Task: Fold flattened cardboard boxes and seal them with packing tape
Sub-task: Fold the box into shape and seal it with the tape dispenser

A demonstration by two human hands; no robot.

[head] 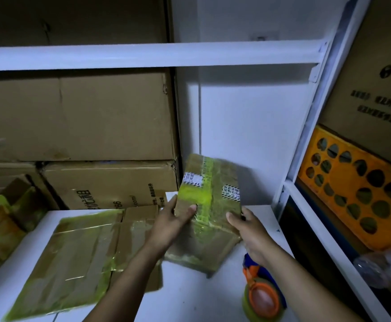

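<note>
A small cardboard box with yellow-green tape and white labels stands tilted on the white table, its near end resting on the surface. My left hand grips its left edge, thumb on the front face. My right hand holds its right edge. A flattened cardboard box with old tape lies to the left on the table. A tape dispenser with an orange core and a yellowish roll sits at the near right, under my right forearm.
Large cardboard boxes are stacked behind on the left under a white shelf beam. More taped cardboard leans at the far left. A white shelf upright and an orange perforated crate stand to the right.
</note>
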